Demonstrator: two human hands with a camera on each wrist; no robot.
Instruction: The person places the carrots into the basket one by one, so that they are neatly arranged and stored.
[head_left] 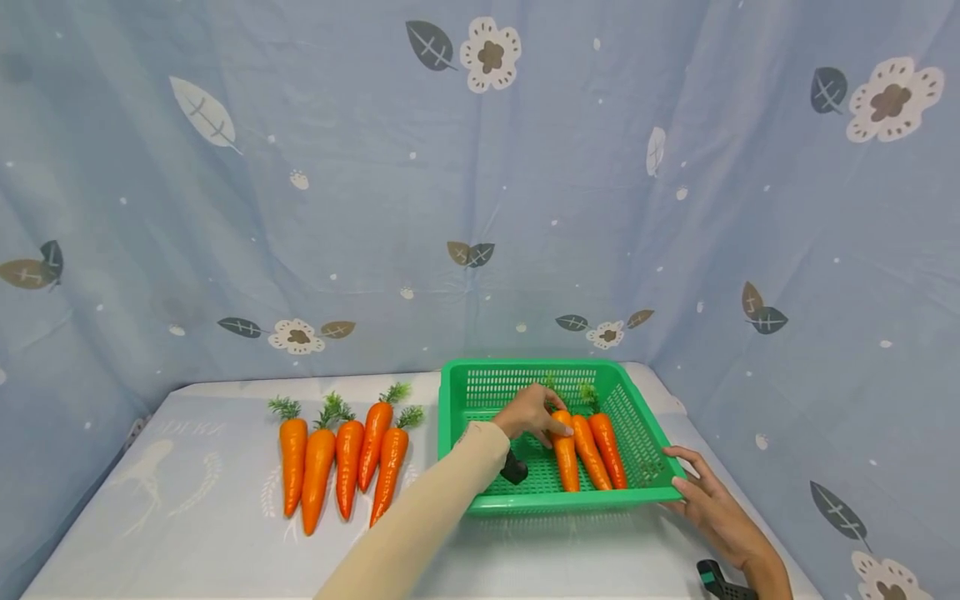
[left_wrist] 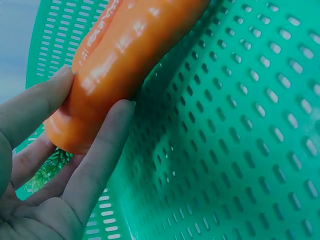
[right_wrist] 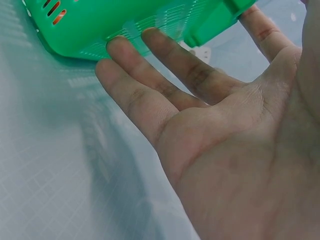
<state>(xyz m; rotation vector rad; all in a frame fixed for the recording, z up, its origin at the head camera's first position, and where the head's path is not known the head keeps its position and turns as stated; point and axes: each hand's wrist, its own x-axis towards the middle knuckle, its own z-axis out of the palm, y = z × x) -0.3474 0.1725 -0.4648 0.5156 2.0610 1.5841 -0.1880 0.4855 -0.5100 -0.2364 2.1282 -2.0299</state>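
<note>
Two hands apart — left (head_left: 531, 412) pinching carrot (head_left: 565, 454) in-basket (head_left: 480, 387), right (head_left: 708, 500) flat against its rim.

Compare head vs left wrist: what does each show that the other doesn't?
Head only: five carrots lying on the table left of the basket, two more carrots inside it, and the right hand with straight fingers against the basket's near right corner. Left wrist only: close-up of fingers pinching the carrot's leafy end. Both: the left hand holding a carrot inside the green basket.
</note>
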